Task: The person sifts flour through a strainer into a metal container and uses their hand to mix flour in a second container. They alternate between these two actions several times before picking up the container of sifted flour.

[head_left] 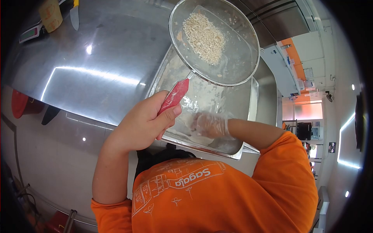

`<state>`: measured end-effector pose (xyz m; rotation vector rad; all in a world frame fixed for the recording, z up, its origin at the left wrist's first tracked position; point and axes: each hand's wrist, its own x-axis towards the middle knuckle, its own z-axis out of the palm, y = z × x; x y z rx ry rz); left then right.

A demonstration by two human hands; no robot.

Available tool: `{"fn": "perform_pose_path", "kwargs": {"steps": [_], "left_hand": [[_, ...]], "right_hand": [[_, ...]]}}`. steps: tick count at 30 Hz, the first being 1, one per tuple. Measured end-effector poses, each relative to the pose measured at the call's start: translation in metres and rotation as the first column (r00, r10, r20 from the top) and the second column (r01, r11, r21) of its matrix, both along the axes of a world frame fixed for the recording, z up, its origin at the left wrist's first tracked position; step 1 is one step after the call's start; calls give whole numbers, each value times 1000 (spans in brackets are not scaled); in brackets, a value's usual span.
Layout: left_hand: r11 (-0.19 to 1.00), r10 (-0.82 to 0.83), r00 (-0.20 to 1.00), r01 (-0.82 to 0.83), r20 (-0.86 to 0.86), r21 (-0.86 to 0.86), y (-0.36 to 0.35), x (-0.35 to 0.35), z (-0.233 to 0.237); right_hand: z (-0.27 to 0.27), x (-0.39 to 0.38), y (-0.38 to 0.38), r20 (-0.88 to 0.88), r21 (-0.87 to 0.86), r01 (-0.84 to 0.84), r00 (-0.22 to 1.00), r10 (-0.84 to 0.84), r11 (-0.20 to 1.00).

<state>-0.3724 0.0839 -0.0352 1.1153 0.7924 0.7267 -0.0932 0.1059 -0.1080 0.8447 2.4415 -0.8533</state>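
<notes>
My left hand is closed around the red handle of a large round sieve. The sieve is over the far part of a metal tray, and a heap of pale, coarse crumbs lies on its mesh. My right hand, in a clear plastic glove, is down inside the tray at the near side. Its fingers look curled in toward the white powder that coats the tray bottom; the glove and powder blur what they hold, if anything.
The tray stands on a shiny steel table. At its far left are a yellow-handled knife, a roll of brown tape and a small device with a display. A red stool is beyond the table's left edge.
</notes>
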Motion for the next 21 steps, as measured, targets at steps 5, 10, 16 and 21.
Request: {"fn": "perform_pose_path", "kwargs": {"steps": [5, 10, 16, 21], "left_hand": [[1000, -2, 1000, 3, 25, -9, 1, 0, -2], [1000, -27, 1000, 27, 12, -13, 2, -1, -2], [1000, -17, 999, 18, 50, -26, 1, -1, -3], [1000, -8, 999, 9, 49, -12, 0, 1, -5]], "right_hand": [[-3, 11, -15, 171, -34, -158, 972, 162, 987], [3, 5, -25, 169, 257, 127, 970, -174, 958], [-1, 9, -13, 342, 29, 73, 936, -78, 997], [-32, 25, -21, 393, -93, 397, 857, -333, 913]]}}
